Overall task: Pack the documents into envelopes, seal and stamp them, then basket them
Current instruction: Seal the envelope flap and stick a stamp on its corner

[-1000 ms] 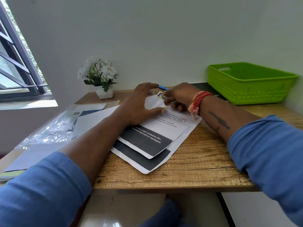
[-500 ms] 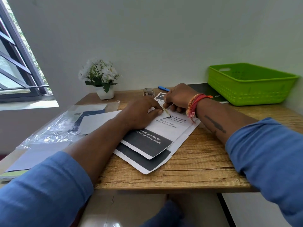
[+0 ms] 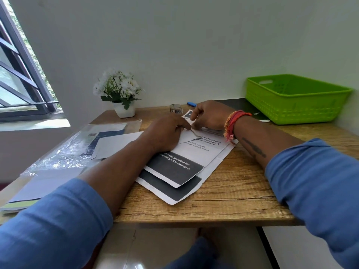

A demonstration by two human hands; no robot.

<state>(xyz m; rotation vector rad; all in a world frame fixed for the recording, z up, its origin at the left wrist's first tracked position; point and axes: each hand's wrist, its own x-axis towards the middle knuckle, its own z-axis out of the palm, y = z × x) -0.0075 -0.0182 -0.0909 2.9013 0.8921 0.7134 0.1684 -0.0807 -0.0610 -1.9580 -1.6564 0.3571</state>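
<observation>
The left hand (image 3: 167,133) lies on a white envelope (image 3: 189,137) atop the printed documents (image 3: 174,167) mid-desk, fingers bent onto its flap. The right hand (image 3: 208,115) pinches what looks like a thin strip at the flap's tip. Sealing probably goes best if the left hand keeps the flap flat while the right draws the strip off evenly. Both hands cover the flap edge, so whether it is stuck cannot be told; the small jar (image 3: 175,109) is blurred. The green basket (image 3: 295,105) waits far right.
</observation>
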